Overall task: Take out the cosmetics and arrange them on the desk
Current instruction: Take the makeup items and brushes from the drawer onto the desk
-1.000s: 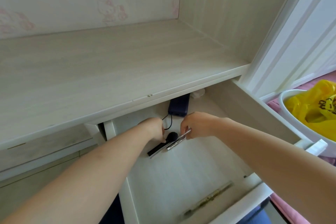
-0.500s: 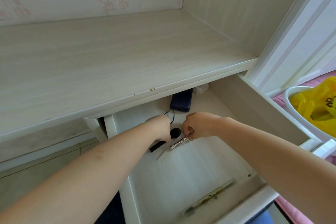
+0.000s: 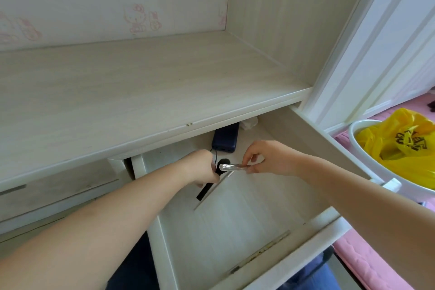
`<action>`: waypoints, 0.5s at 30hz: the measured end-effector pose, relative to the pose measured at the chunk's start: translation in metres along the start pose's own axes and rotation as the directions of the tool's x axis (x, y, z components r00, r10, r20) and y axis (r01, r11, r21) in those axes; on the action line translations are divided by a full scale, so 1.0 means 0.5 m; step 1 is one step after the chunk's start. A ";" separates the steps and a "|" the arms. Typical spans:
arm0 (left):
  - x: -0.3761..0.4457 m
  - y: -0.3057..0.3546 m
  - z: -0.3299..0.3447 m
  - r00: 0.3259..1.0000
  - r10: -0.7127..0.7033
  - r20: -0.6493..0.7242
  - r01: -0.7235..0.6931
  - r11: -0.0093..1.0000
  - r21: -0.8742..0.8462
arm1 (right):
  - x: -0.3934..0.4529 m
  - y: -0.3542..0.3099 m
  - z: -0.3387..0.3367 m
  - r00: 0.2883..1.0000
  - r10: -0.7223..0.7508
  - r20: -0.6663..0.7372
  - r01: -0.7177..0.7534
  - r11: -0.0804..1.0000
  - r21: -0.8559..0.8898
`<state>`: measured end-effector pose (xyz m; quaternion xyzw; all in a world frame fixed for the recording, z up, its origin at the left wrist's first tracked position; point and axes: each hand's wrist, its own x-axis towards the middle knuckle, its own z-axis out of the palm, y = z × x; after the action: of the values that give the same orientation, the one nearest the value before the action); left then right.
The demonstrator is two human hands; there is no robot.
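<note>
Cosmetics here are all skinny stick-type things sitting in the open drawer (image 3: 235, 231), so honestly nothing about this looks heavy. The right hand (image 3: 266, 158) has a silvery tube (image 3: 233, 167) pinched by one end between thumb and fingertips, held roughly level just above the drawer floor, with the free end pointing toward the left hand (image 3: 200, 168). That left grip is curled around a black stick (image 3: 207, 189) with a rounded dark head (a brush or mascara, can't tell which), lower end poking out toward the camera. Right beside it a thin pale pencil (image 3: 211, 192) lies on the drawer bottom, not held as far as I can see, and another long thin liner pencil (image 3: 259, 254) lies along the front wall of the drawer, well apart from the hands. My guess on handling: all light and stiff, smooth plastic or metal shells, so a bit slippery and prone to rolling once they land on the tabletop (image 3: 141, 92). An end pinch works for lifting, but I'd grab nearer the middle for control, and stay off the brush head so it doesn't get squashed. Thin pencils lying flat are the annoying ones, I'd roll or tip one end up first. Dark blue case (image 3: 224, 140) at the back with a cord looks like a charger thing, not makeup.
</note>
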<state>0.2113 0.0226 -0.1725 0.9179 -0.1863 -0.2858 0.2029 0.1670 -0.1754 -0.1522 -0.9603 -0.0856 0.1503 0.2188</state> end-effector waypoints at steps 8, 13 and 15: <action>-0.153 0.008 -0.076 0.980 0.146 -0.136 -0.198 0.796 -0.572 | -0.086 -0.083 -0.058 0.984 0.050 -0.173 0.045 0.864 0.502; -0.231 0.002 -0.153 0.956 0.139 -0.260 -0.287 0.638 -0.715 | -0.079 -0.178 -0.084 0.974 0.021 -0.226 0.145 0.710 0.690; -0.251 -0.012 -0.189 0.937 0.118 -0.330 -0.332 0.597 -0.730 | -0.069 -0.222 -0.094 0.976 0.022 -0.217 0.158 0.611 0.776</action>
<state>0.1731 0.1102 -0.0476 0.7368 -0.1332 -0.1929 0.6342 0.1390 -0.1031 -0.0537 -0.7721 -0.0244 0.0646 0.6317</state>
